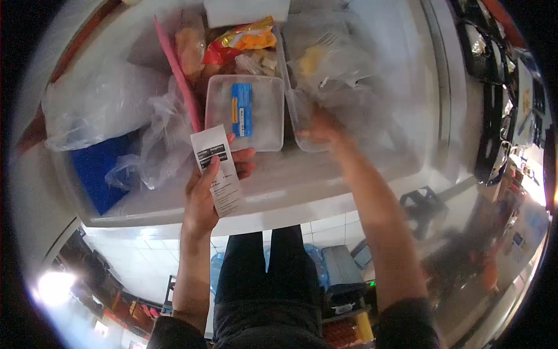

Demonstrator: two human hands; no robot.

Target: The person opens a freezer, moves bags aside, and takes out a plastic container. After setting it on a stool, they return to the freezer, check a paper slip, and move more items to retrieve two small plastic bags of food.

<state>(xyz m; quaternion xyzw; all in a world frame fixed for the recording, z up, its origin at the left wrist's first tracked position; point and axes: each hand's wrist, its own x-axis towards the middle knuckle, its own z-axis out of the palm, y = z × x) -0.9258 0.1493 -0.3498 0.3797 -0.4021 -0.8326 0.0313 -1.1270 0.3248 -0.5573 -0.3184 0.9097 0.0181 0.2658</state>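
Observation:
My left hand [204, 185] grips a printed paper receipt [224, 189], thumb across its front and fingers behind it. Just beyond the receipt is a translucent plastic container [269, 110] with a blue and orange label [243, 110] on top. My right hand [321, 129] reaches down at the near end of a second clear container [295, 96]. Motion smears its fingers, so I cannot tell what they hold. Clear plastic bags [343, 64], one with something yellow inside, lie just past that hand.
All this sits in a white chest with frosty walls and a near rim [279, 212]. A red and orange packet [244, 41] lies at the back, beside a pink upright sheet [177, 70]. Clear bags [104, 99] and a blue item [104, 171] fill the left side.

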